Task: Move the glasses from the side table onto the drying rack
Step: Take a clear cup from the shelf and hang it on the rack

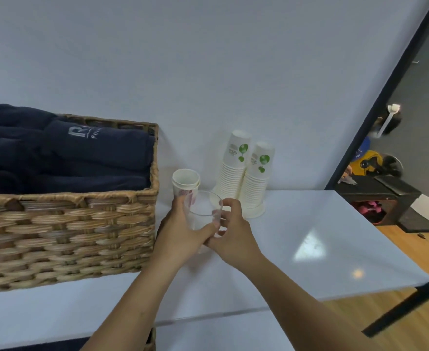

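Note:
A clear drinking glass [202, 211] stands upright on the white side table [309, 244], close to the wall. My left hand [180, 231] wraps around its left side, thumb across the front. My right hand [233, 231] touches the glass from the right, with fingertips on the rim and lower wall. Both hands meet at the base of the glass. No drying rack is in view.
A woven basket [66, 229] full of dark blue towels fills the left of the table. Behind the glass stand an upright paper cup [185, 182] and two upside-down stacks of paper cups [243, 173]. The table's right edge drops to a wooden floor [410, 254].

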Available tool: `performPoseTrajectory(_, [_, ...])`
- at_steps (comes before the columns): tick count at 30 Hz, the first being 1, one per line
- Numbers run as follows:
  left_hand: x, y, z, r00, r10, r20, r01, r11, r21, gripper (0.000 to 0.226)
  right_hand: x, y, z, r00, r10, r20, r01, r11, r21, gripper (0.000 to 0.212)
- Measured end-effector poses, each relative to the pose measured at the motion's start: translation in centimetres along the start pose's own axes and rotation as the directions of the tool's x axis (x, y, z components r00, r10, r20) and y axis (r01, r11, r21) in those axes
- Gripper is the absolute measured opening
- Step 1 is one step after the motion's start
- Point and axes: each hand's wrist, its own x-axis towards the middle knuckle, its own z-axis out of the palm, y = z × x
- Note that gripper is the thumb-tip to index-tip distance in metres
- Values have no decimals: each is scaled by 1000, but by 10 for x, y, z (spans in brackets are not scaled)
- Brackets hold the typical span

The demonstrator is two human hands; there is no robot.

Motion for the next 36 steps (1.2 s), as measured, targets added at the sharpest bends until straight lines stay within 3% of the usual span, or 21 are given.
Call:
performPoseTrajectory(11, [-55,64,23,995,95,-37,-95,995,-3,80,-66,-17,-62,980,-131,-148,137,990,29,82])
performPoseTrajectory(20, [-165,116,65,993,118,24,-117,992,-38,81,-173,14,-129,967,-178,-184,204,969,136,79])
performPoseTrajectory(24, [-214,122,83,999,45,31,-44,998,-35,83,-222,38,-136,969,-136,-205,185,953,241,80])
performPoseTrajectory(29, [-256,126,74,992,-127,-20,124,983,-137,59,-261,36,-129,965,-165,-206,225,922,317,71])
performPoseTrajectory(33, [-277,123,48,938,-348,4,306,818,-487,51,-283,20,-111,967,-243,-72,254,922,292,81])
performPoseTrajectory(36, [-296,111,18,909,-415,25,350,731,-585,52,-295,2,-88,963,-269,25,247,916,315,90])
